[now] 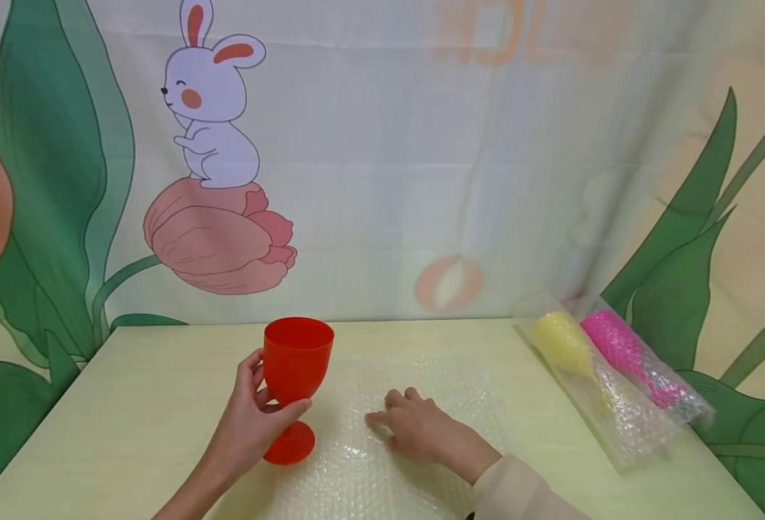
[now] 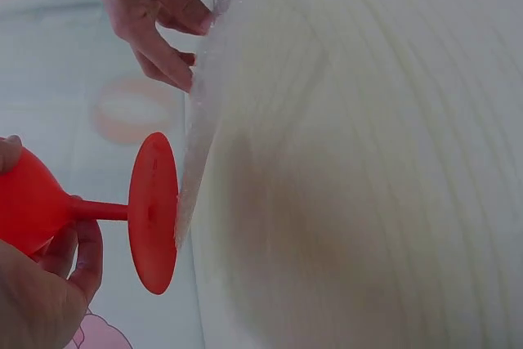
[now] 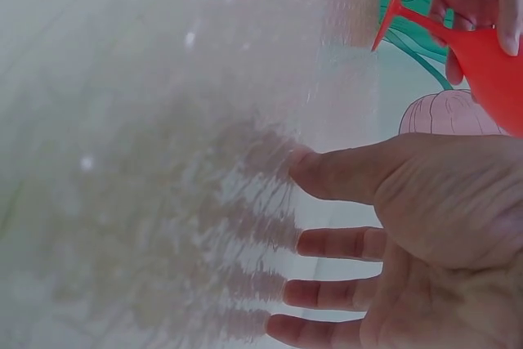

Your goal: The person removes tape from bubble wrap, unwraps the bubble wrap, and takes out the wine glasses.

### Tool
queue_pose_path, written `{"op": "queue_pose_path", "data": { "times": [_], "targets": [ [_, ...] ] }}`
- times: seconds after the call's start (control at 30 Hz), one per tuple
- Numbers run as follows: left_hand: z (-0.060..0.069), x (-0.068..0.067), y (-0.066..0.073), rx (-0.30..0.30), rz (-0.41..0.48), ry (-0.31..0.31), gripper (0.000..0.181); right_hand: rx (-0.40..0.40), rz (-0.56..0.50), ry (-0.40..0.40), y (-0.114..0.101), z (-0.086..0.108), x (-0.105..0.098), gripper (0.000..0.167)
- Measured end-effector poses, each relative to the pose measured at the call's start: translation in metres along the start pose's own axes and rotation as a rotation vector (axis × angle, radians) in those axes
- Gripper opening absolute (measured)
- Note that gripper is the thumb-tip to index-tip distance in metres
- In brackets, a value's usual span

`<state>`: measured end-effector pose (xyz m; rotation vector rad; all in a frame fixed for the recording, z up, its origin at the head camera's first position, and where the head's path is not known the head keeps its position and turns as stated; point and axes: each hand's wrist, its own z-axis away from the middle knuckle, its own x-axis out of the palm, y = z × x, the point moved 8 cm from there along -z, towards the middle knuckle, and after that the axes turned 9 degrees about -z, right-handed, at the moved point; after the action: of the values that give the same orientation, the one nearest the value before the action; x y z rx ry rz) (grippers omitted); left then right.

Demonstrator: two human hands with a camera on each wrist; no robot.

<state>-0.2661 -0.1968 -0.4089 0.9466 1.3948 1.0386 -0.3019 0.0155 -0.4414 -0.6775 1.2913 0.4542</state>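
A red plastic goblet (image 1: 297, 368) is held upright by my left hand (image 1: 251, 422), with fingers and thumb curled round the lower bowl and upper stem. In the left wrist view, the goblet's round foot (image 2: 154, 214) is by the edge of the clear bubble wrap (image 2: 200, 132). That sheet of bubble wrap (image 1: 349, 473) lies spread on the table. Over its middle is my right hand (image 1: 421, 433); the right wrist view shows straight fingers (image 3: 331, 293) and a thumb with their tips at the wrap's surface.
Two wrapped goblets, one yellow (image 1: 560, 343) and one pink (image 1: 616, 343), lie side by side in bubble wrap at the table's right. A printed curtain (image 1: 369, 159) with a rabbit and flowers hangs behind the pale table (image 1: 141, 383).
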Motion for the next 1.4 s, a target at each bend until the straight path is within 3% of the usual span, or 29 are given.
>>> {"op": "queue_pose_path", "data": {
  "times": [0.3,0.8,1.4],
  "targets": [
    [0.003,-0.003,-0.002,0.028,-0.034,0.003,0.090,0.021,-0.001,-0.010,0.000,-0.001,0.000,0.046],
    [0.001,-0.014,-0.004,0.058,-0.014,0.035,0.094,0.000,-0.009,0.013,-0.003,0.000,-0.001,0.046],
    [-0.001,-0.026,-0.010,0.046,-0.092,0.071,0.097,0.000,0.014,0.004,-0.003,0.000,0.000,0.046]
  ]
}}
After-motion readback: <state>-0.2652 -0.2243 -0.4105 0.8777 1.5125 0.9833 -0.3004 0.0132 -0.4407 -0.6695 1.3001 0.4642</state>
